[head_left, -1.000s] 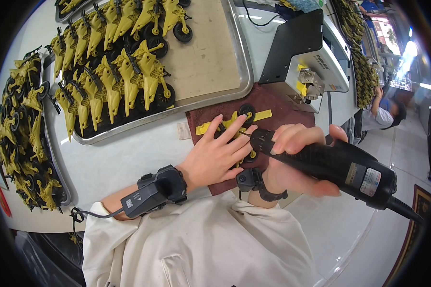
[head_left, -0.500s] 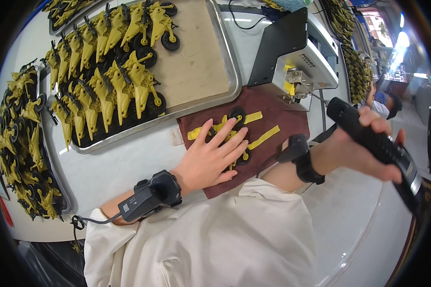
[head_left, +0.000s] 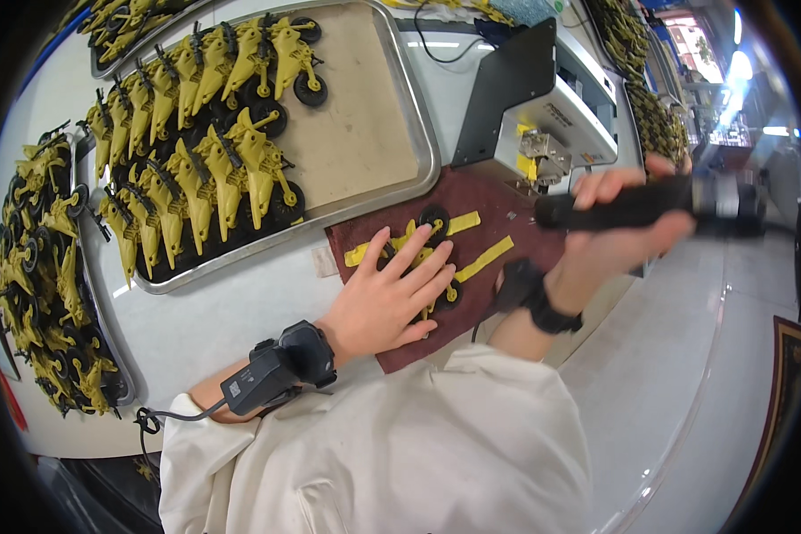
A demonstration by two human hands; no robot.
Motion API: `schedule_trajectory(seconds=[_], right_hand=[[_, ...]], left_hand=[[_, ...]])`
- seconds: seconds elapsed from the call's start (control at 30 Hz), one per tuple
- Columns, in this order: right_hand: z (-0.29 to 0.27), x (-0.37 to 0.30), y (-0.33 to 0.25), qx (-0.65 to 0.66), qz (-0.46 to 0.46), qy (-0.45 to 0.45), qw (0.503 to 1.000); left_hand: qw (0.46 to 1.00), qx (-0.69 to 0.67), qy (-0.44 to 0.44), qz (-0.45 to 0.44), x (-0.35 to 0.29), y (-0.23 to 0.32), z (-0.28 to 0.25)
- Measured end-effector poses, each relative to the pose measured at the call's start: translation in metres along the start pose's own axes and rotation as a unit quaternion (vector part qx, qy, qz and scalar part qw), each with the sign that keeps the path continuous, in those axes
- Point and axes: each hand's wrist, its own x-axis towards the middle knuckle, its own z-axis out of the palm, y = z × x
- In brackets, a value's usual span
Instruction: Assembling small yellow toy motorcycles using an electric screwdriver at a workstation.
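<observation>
My left hand [head_left: 384, 303] lies flat with fingers spread over a yellow and black toy motorcycle part [head_left: 436, 219]; most of that part is hidden under the palm. Two black wheels show beside the fingers. Beneath is a maroon cloth [head_left: 498, 198] with yellow tape strips [head_left: 488, 259]. At the right, my right hand [head_left: 601, 254] is wrapped round a black electric screwdriver [head_left: 654, 203], held almost level above the cloth's right edge. Its front end points left, toward my left hand. Motion blurs the tool, and its bit cannot be made out.
A white and black screw feeder [head_left: 578, 126] stands just beyond the screwdriver. At the far left, a metal tray [head_left: 425, 165] holds rows of yellow toy motorcycles [head_left: 260, 173]. Another tray of jumbled motorcycles [head_left: 67, 267] lies at the left edge. Both wrists wear black devices [head_left: 304, 351].
My right hand has brought the screwdriver left, away from the feeder's front, and turned it from a slant to nearly level. My left hand stays on the toy part.
</observation>
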Motion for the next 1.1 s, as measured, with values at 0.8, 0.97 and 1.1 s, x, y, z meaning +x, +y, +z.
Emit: schedule_trajectory(seconds=[0.8, 0.97, 1.1], right_hand=[[0.037, -0.074, 0.005, 0.214, -0.043, -0.145, 0.965], [0.034, -0.081, 0.015, 0.209, -0.012, -0.152, 0.966], [0.023, -0.066, 0.026, 0.222, -0.043, -0.324, 0.919]], left_hand=[[0.999, -0.014, 0.028, 0.012, -0.001, -0.003, 0.003], [1.0, -0.01, 0.026, 0.013, -0.002, -0.003, 0.002], [1.0, -0.003, 0.017, 0.012, -0.002, -0.004, 0.003]])
